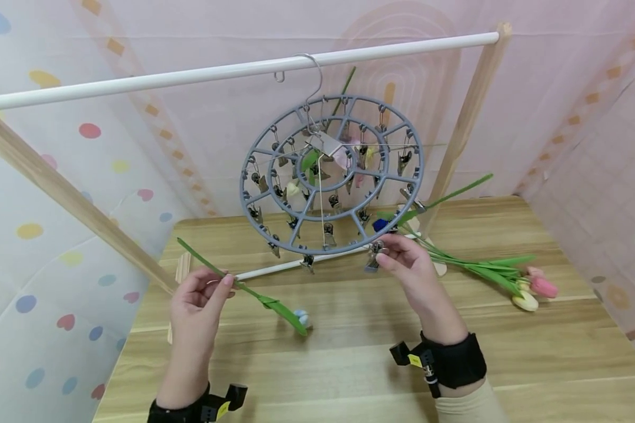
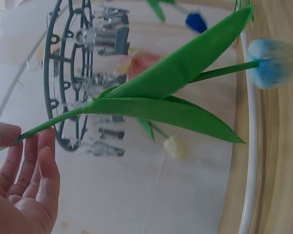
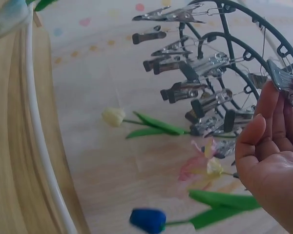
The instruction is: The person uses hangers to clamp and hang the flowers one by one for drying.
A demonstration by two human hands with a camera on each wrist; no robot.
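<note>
1. My left hand (image 1: 198, 299) pinches the green stem of a blue artificial tulip (image 1: 300, 318) betw. thumb and fingers; the bloom hangs low over the wooden table (image 1: 349, 364), leaves pointing down-right.
2. My right hand (image 1: 410, 264) is up at the front rim of the grey round clip hanger (image 1: 330, 176), fingers pinching one metal clip (image 1: 373, 255).
3. The hanger hooks on the white rail (image 1: 233, 70); several tulips already hang in its clips.
4. More tulips (image 1: 529, 291) lie on the table, right of my right hand.
5. Hands well apart.
</note>
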